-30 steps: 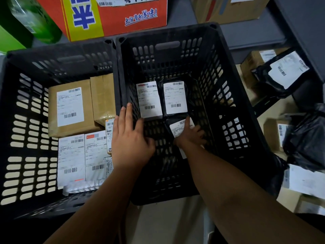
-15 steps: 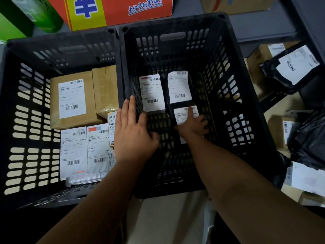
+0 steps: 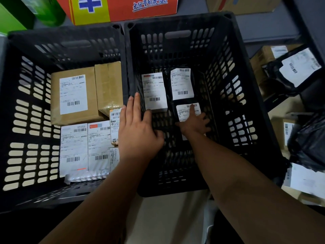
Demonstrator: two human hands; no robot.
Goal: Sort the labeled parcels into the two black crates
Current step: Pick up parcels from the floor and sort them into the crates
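Right hand splayed flat on small parcel in right crate (label up, long axis pointing away); left hand relaxed, resting on crate's rim.

Two black crates, two hands — three labelled parcels in the right one
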